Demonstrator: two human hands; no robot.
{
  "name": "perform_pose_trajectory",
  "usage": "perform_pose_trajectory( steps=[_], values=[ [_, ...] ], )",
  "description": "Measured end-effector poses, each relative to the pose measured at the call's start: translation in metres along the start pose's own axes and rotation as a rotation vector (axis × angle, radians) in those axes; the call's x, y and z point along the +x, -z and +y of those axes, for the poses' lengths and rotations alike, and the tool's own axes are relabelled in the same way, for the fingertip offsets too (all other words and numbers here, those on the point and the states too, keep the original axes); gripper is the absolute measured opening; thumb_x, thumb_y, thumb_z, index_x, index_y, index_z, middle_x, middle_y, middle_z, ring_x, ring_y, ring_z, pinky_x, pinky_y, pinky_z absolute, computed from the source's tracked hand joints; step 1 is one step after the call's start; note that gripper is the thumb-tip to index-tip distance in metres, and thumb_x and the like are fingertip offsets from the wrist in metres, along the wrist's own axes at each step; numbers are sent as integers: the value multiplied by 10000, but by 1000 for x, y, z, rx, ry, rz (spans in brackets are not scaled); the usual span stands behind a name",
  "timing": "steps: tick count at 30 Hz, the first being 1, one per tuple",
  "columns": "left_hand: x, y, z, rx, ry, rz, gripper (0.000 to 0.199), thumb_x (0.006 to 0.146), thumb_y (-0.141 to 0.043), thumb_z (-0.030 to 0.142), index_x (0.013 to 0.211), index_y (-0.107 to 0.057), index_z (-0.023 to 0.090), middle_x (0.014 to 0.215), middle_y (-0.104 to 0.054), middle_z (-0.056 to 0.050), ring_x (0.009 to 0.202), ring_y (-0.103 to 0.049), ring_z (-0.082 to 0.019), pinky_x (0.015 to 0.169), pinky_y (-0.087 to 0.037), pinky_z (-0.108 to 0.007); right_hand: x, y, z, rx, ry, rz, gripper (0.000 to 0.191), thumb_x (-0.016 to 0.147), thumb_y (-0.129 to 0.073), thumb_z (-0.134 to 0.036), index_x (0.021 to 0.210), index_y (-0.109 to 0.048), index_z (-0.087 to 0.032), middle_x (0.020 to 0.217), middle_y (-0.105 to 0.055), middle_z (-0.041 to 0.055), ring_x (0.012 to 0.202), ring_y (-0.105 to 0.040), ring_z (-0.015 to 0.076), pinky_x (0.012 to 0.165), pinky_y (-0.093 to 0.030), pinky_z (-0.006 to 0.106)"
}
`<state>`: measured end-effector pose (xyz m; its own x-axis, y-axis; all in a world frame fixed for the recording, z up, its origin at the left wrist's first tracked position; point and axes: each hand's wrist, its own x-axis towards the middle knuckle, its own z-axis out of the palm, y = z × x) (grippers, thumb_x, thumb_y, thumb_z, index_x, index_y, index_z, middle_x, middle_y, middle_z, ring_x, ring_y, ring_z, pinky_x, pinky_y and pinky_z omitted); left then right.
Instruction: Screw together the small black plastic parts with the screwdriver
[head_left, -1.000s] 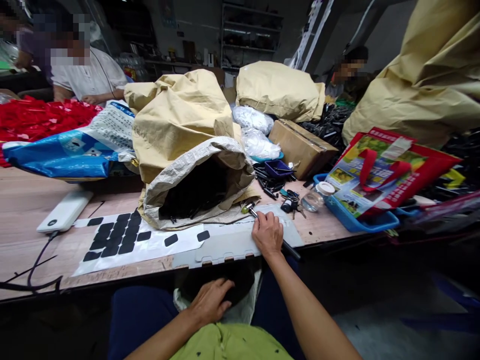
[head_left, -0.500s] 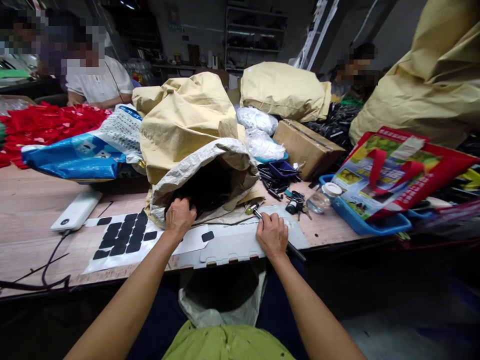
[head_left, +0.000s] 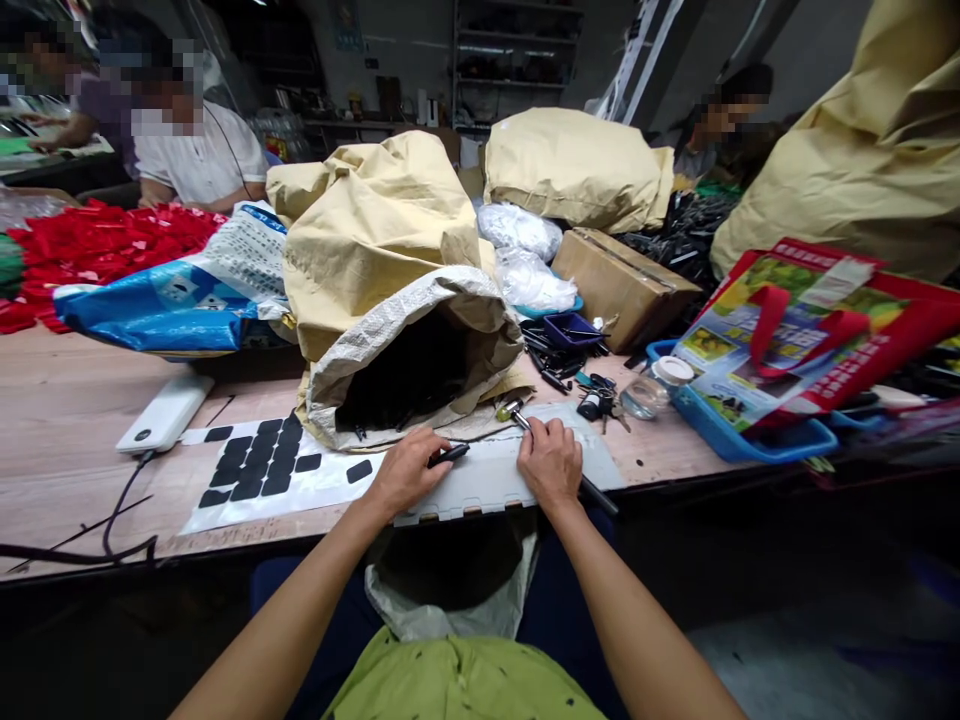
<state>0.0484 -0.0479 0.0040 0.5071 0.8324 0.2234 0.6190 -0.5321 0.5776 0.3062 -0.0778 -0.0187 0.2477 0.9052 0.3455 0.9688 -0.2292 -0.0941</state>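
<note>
One small black piece [head_left: 452, 455] is pinched in the left hand [head_left: 411, 470], over the grey board [head_left: 487, 470] by the open sack [head_left: 382, 215]. Looks light, stiff, maybe a bit slick, so I'd grab it mid-length. The right hand [head_left: 551, 462] has its fingers wrapped round a hammer [head_left: 598, 494], probably head-heavy, so handle it is. Can't see the piece's covered end, and the sack's inside is mostly just dark.
</note>
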Motion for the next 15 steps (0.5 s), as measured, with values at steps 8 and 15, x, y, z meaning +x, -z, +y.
perform_pose_trajectory(
  steps=[8,15],
  values=[
    [1,-29,-10,-103,88,86,179,852,-728,299,1012,-733,218,961,-678,-48,967,-594,-246,873,-455,-377,-1,1,-1,17,-3,-3,269,984,-536,-294,1212,-671,-245,1056,-583,85,981,-475,243,772,-278,342],
    [0,-31,-11,-133,132,95,181,827,-765,305,985,-732,223,967,-686,-39,968,-590,-241,862,-452,-364,3,1,3,71,-29,-48,272,1000,-537,-316,1224,-672,-242,1071,-603,83,987,-507,234,805,-323,335]
  ],
)
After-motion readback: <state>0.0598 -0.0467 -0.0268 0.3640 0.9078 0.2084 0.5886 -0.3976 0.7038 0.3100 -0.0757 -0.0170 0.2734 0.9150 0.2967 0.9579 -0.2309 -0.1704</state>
